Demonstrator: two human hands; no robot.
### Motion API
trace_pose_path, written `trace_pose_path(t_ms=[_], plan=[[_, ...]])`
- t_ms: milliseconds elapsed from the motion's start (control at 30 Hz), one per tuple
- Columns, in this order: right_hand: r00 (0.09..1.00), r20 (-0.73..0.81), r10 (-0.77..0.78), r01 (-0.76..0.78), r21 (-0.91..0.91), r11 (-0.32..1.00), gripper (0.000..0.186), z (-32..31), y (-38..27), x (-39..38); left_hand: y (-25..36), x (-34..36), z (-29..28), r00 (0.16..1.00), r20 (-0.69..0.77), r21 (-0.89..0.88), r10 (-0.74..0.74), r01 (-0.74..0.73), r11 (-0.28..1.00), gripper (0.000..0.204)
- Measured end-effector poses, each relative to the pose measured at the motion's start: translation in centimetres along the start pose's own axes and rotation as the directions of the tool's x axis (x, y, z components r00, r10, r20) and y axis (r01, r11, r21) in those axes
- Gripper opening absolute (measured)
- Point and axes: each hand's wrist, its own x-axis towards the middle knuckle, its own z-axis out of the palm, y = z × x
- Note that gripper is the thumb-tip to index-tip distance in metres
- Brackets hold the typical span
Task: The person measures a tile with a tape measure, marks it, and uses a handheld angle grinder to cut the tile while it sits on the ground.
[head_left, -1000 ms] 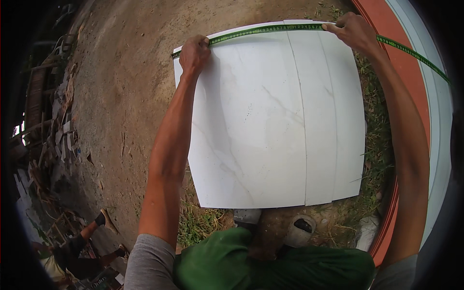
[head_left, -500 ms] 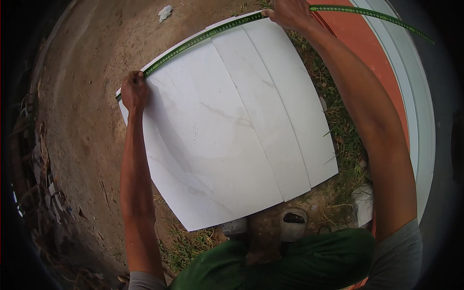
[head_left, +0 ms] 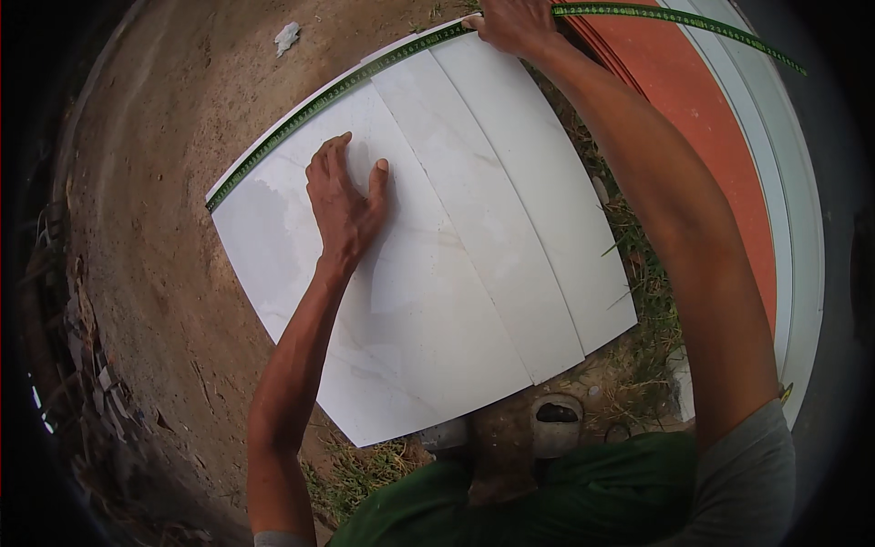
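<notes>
A large white marbled tile (head_left: 474, 301), in several cut strips side by side, lies on bare dirt. A green measuring tape (head_left: 328, 96) runs along its far edge and on to the right past the tile. My left hand (head_left: 342, 205) rests flat on the tile's left part, fingers spread, just below the tape. My right hand (head_left: 515, 23) presses the tape down at the tile's far right corner.
Orange-red tiles (head_left: 720, 155) and pale ones (head_left: 793, 228) are stacked at the right. Grass (head_left: 638, 301) grows beside the tile. A scrap of white paper (head_left: 286, 36) lies on the dirt. Rubble (head_left: 91, 365) lines the left. My feet (head_left: 556, 424) show at the near edge.
My left hand has let go of the tape's end at the tile's left corner and moved onto the tile face. The view has shifted, the tile now sits more rotated.
</notes>
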Motion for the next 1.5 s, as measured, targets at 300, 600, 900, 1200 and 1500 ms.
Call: trace_pose_path(t_ms=[300, 600, 900, 1200, 1500], plan=[[1.000, -0.021, -0.021, 0.022, 0.058, 0.998, 0.043, -0.3, 0.4, -0.6, 8.3, 1.7, 5.6, 0.997, 0.063, 0.024, -0.041, 0.039, 0.999, 0.108], [0.997, -0.066, -0.044, 0.049, 0.082, 0.995, 0.041, -0.7, 1.0, -1.2, 10.4, 2.6, 9.2, 0.978, -0.045, 0.062, -0.203, 0.206, 0.977, 0.119], [0.996, -0.087, -0.020, 0.032, 0.142, 0.989, 0.044, -0.9, 0.8, -1.6, 10.4, 2.7, 9.5, 0.975, -0.031, -0.005, -0.222, 0.222, 0.975, 0.114], [0.998, -0.048, -0.030, 0.031, 0.021, 0.999, 0.048, -0.4, 1.1, -1.0, 10.7, 2.6, 9.5, 0.973, -0.044, 0.003, -0.228, 0.229, 0.973, 0.115], [0.995, -0.092, -0.050, 0.055, 0.054, 0.997, 0.049, -0.3, 0.9, -1.1, 10.7, 2.7, 9.3, 0.970, -0.035, 0.006, -0.242, 0.243, 0.970, 0.116]])
